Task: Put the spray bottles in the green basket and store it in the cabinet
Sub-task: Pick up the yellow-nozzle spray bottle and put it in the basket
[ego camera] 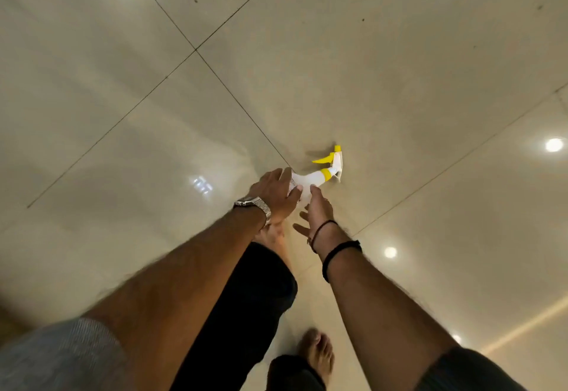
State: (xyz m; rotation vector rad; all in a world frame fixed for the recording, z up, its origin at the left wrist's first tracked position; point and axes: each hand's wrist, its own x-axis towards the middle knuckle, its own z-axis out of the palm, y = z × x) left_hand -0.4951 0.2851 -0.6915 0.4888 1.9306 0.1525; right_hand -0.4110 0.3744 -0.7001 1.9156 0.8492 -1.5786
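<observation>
Both hands meet low over the tiled floor [399,61], reaching down between the person's bare feet and the open tiles beyond. Nearest the camera, one bare foot [318,350] stands flat by the bottom edge. Further out, the left hand [276,192], with a metal watch [253,204] on its wrist, curls its fingers over the body of the white spray bottle [310,180]. The right hand [318,211], wearing dark wrist bands [339,257], touches the bottle's near side with fingers spread — whether it actually grips is unclear. The bottle lies tilted, its base under the hands and its yellow trigger head [332,160] pointing away, just beside a grout line. Beyond it the glossy floor runs bare to every edge of the view, crossed only by grout lines.
</observation>
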